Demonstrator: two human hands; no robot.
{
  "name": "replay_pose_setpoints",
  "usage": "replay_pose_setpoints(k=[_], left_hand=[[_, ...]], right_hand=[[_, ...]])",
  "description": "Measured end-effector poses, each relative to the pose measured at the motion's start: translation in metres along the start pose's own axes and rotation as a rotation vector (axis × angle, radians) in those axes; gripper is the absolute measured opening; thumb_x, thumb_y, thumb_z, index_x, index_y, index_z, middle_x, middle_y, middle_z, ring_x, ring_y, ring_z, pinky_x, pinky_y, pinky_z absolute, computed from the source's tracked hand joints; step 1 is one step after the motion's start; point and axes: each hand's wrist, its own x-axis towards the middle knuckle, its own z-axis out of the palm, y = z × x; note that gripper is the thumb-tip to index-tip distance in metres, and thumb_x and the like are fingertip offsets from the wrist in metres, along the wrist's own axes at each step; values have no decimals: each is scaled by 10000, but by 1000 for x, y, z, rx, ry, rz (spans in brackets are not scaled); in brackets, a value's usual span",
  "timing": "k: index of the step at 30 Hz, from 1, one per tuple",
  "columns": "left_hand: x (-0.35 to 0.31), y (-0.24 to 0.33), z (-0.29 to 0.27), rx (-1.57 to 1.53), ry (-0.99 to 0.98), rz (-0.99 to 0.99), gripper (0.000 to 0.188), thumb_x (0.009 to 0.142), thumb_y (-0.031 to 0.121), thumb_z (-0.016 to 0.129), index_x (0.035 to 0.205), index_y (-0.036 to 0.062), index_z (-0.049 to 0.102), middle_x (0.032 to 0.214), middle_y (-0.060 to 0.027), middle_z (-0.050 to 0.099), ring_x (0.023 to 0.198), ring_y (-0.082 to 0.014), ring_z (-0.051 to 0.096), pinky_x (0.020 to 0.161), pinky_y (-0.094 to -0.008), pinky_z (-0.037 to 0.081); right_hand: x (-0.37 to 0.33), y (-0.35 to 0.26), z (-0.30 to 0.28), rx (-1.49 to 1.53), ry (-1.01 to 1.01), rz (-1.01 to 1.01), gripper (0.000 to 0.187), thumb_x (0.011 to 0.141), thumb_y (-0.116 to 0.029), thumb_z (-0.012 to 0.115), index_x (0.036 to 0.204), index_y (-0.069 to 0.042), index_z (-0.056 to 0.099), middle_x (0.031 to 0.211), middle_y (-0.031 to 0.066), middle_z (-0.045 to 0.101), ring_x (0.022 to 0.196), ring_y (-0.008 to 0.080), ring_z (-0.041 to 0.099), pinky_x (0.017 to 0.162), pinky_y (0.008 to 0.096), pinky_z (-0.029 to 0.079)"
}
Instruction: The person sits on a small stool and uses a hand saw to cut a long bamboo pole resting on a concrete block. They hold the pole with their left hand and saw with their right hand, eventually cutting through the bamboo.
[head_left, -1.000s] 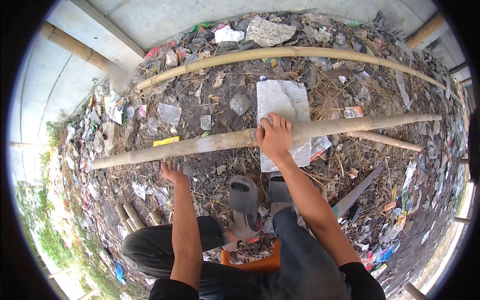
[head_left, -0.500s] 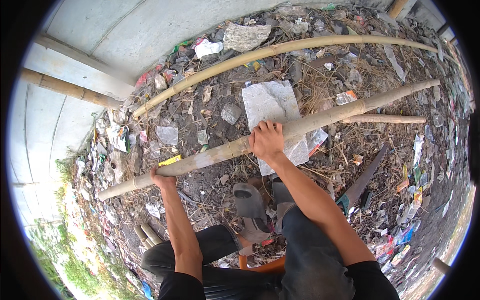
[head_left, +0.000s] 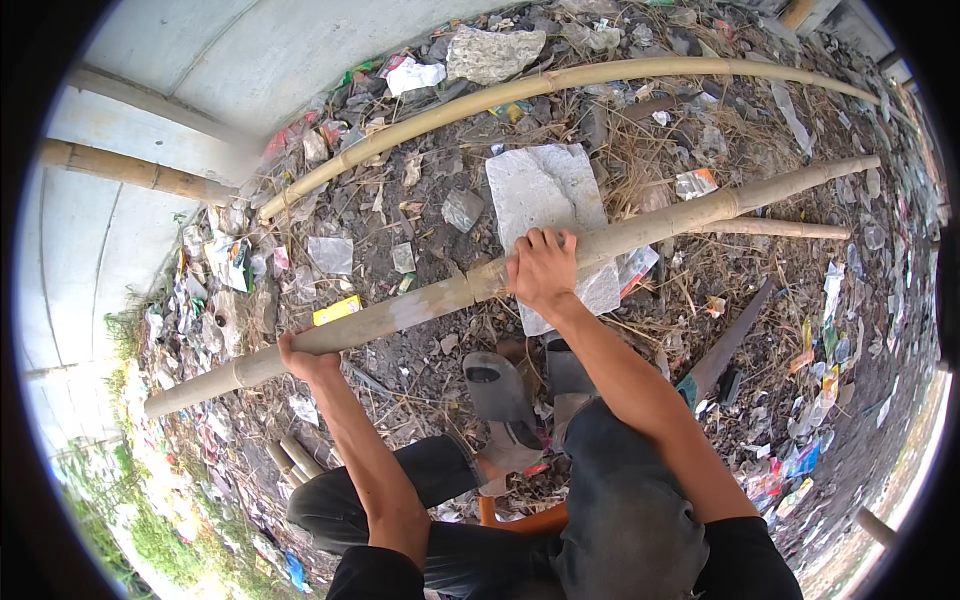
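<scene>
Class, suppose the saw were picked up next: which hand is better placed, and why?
Probably the right hand: the saw lies just to the right of its forearm. The left hand is farther off, holding the pole toward its left end. Both hands grip it, though.
</scene>
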Motion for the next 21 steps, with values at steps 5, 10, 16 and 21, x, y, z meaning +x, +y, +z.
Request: replay_pose_setpoints(k=[5, 10, 16, 21], left_hand=[[-43, 3, 18, 0, 27, 11, 284, 848, 317, 739, 934, 103, 574, 872, -64, 610, 871, -238, 607, 918, -463, 517], [-68, 11, 19, -17, 115, 83, 301, 853, 331, 744, 947, 102, 573, 889, -68, 607, 897, -253, 602, 918, -493, 510], [-123, 22, 41, -34, 211, 180, 333, 851, 300, 787, 1000, 90, 575, 913, -66, 590, 915, -245, 599, 887, -482, 519], [-196, 38, 75, 60, 215, 316, 489, 856, 324, 813, 1173, 39, 575, 991, -74, 570, 930, -246, 594, 863, -448, 511]], right_hand=[[3, 6, 2, -31, 12, -3, 201, 892, -265, 593, 960, -109, 700, 1024, 51, 632, 1078, 240, 563, 1059, 514, 314], [2, 1, -6, -30, -86, 23, 245, 926, -315, 591, 997, -108, 702, 1072, 46, 637, 1129, 228, 555, 1075, 502, 318], [6, 1, -7, -56, -101, 32, 243, 931, -310, 583, 979, -108, 709, 1081, 48, 640, 1140, 228, 550, 1078, 499, 316], [10, -4, -6, -80, -112, 36, 287, 938, -322, 572, 1013, -95, 730, 1102, 70, 634, 1176, 237, 527, 1076, 499, 316]])
